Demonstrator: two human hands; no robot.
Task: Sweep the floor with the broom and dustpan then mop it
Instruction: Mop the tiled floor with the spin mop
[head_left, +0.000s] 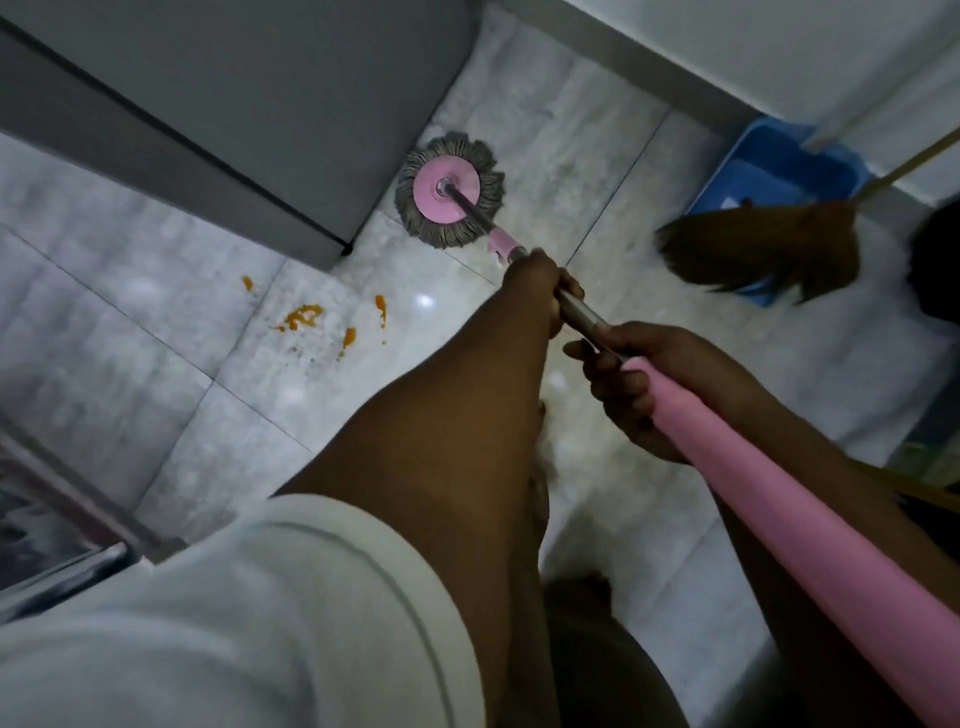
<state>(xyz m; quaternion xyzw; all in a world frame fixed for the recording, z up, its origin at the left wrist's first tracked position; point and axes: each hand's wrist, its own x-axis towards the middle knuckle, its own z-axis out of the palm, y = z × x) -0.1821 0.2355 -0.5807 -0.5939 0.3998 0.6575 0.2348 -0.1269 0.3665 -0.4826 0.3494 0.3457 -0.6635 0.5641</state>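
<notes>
At the far left a grey cabinet (218, 104) stands on the pale tiled floor (130, 338), and nearer you, right of its corner, orange spills (306, 314) dot the tiles. Your left hand (540, 286) is wrapped around the metal part of the mop (449, 189) handle, the round grey-fringed head flat on the floor just beside the cabinet's corner, while your right hand (628, 374) clasps the handle nearer you, where its pink sleeve begins. At the far right the broom (758, 249) rests over the blue dustpan (779, 166) by the wall.
</notes>
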